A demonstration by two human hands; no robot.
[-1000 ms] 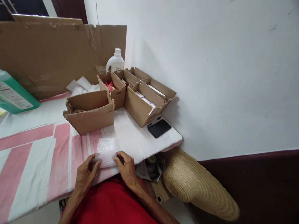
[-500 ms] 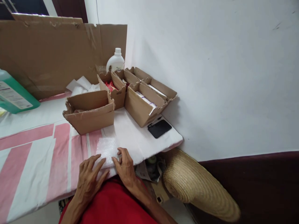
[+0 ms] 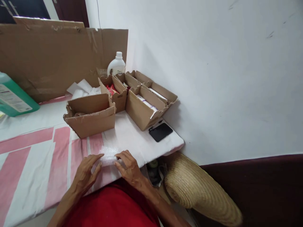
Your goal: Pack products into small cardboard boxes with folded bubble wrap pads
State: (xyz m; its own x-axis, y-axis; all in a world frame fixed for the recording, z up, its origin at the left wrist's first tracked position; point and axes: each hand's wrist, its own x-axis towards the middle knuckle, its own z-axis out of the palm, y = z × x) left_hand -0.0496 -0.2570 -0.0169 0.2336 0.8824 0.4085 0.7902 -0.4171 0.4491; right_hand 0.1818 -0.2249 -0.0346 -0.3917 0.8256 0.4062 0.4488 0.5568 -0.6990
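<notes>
While I work this small sheet of bubble wrap (image 3: 109, 155) at the near edge of the table (image 3: 35, 148), both my hands frame it. My left hand (image 3: 85, 171) lies half open, fingers loosely spread, fingertips against the sheet's left end. My right hand (image 3: 129, 166) curls closed on its right end. The sheet sits between them on the pink-and-white cloth, just short of the nearest cardboard box (image 3: 91, 116) and well apart from the phone (image 3: 161, 131).

To do this fold well, I judge that both ends should travel together so the edge stays straight. The pressure should be light, since the film is slippery and springs back. I should also keep my left fingers flat to pin what is already turned over.

Against half a second ago, the sheet looks shorter and bunched, and its far edge now sits closer to me. Then it lay flatter and reached further toward the box. My left hand then covered the near corner with splayed fingers; now it is at the left end. The boxes and the phone have not shifted.
</notes>
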